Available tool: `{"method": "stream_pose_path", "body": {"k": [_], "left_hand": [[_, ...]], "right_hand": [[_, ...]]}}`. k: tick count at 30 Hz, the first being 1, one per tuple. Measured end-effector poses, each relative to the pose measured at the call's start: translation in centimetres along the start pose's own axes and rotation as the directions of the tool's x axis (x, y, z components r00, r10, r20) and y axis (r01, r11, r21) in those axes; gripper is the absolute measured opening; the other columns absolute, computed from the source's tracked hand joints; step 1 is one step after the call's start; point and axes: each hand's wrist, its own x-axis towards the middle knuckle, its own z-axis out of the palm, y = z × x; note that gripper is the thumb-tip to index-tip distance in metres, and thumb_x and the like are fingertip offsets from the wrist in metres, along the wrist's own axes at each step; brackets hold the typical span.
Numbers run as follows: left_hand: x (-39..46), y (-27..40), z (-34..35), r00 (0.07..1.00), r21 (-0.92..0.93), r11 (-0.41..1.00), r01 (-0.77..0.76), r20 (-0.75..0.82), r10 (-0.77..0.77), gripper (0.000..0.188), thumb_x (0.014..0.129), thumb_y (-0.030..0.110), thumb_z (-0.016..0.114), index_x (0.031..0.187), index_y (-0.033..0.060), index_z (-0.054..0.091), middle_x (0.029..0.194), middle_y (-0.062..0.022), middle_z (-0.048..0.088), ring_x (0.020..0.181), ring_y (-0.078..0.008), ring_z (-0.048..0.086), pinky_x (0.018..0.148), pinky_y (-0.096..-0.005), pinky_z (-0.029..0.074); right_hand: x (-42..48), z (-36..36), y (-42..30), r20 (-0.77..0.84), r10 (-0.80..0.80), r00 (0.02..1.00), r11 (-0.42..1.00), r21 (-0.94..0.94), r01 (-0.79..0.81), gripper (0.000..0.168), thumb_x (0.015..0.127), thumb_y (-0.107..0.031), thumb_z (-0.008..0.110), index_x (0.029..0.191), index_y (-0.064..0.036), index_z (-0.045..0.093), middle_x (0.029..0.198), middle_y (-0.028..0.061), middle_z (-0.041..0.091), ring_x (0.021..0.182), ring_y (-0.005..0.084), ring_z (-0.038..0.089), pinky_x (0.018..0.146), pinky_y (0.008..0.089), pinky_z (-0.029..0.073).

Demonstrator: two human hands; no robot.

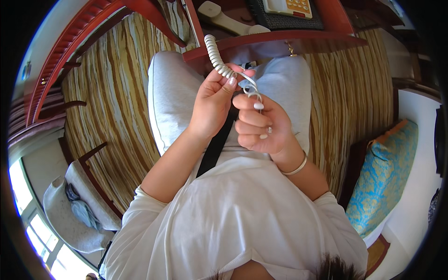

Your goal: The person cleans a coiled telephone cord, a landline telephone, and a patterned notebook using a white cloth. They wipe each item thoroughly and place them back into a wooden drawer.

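Observation:
A white coiled telephone cord [216, 57] runs between my two hands above my lap. Its tight coils rise from the fingertips of my left hand [211, 99], which pinches the lower end of the coil. Past those fingers the cord loosens into a few stretched loops. My right hand [260, 122] is curled into a fist and grips this loosened part between thumb and forefinger. Beyond the hands, an off-white telephone handset [231, 21] lies in an open red-brown drawer [336, 15]. Whether the cord joins the handset is unclear.
A telephone with orange keys [297, 6] rests on a dark woven mat [315, 23]. A brass pull [291, 49] hangs on the drawer front near my knees. Left are red wooden furniture [57, 52] and a grey upholstered chair [92, 196]; right, a blue-gold cushion [383, 178].

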Motion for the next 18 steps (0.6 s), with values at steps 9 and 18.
{"method": "stream_pose_path", "body": {"k": [9, 18], "left_hand": [[-0.2, 0.4, 0.2, 0.99, 0.157, 0.987, 0.031, -0.143, -0.008, 0.022, 0.095, 0.006, 0.05, 0.116, 0.0, 0.054, 0.106, -0.0044, 0.061, 0.099, -0.0111, 0.057, 0.087, -0.0267, 0.044], [-0.7, 2.0, -0.1, 0.972, 0.242, 0.947, 0.21, -0.16, -0.175, 0.025, 0.095, 0.016, 0.053, 0.116, 0.0027, 0.057, 0.105, -0.0027, 0.064, 0.098, -0.0101, 0.057, 0.082, -0.0248, 0.042]], "right_hand": [[1.8, 4.1, -1.3, -0.174, -0.51, 0.843, 0.721, -0.62, 0.309, 0.045, 0.1, -0.025, 0.03, 0.136, -0.002, 0.04, 0.11, 0.0085, 0.059, 0.075, 0.0178, 0.055, 0.058, 0.0269, 0.048], [0.2, 3.6, -3.1, 0.453, -0.131, 0.882, -0.971, 0.122, -0.207, 0.028, 0.076, -0.009, 0.062, 0.104, -0.012, 0.065, 0.114, -0.0007, 0.059, 0.103, 0.0221, 0.055, 0.086, 0.0376, 0.045]]}}
